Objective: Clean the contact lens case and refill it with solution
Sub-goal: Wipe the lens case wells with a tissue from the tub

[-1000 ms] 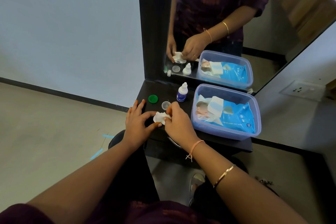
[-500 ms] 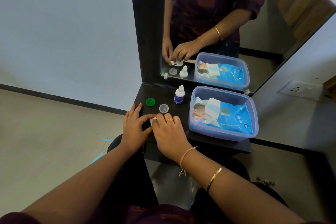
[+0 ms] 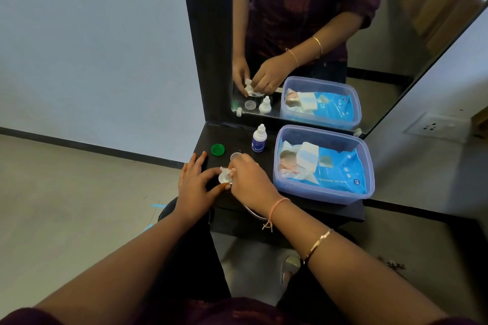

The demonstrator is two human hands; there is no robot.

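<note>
Head view, contact lens case: the contact lens case [image 3: 224, 179] sits low on the dark surface [image 3: 227, 137], left of centre of the frame, wedged between the two hands. Only a small white part of it shows.
Head view, how it will handle: it looks to me like a light, stiff bit of plastic that would skate on the smooth top if it were rubbed without being held. I'd take it by the outer rim and leave the well free.
Head view, left hand: the left hand [image 3: 196, 187] lies flat and low. Forefinger and thumb close in on the case from either side and pinch it steady. The other fingers are spread straight toward the upper left.
Head view, right hand: the right hand [image 3: 249, 183] comes in from the right with the wrist raised and the knuckles up. Its fingertips are bunched on a white wad [image 3: 229, 171] pressed down at the case. I can't tell if the wad is tissue or a wipe.
Head view, mirror: in the mirror [image 3: 330, 21] at the upper middle, the reflection shows the same pinch from the front, with the wad above the white case.
Head view, waiting things: the green cap [image 3: 218, 149] and the clear cap [image 3: 235, 156] lie just beyond the hands. The solution bottle [image 3: 258, 138] stands upright behind them.
Head view, right side: a plastic box [image 3: 317, 194] holds a wet wipes pack [image 3: 340, 169].
</note>
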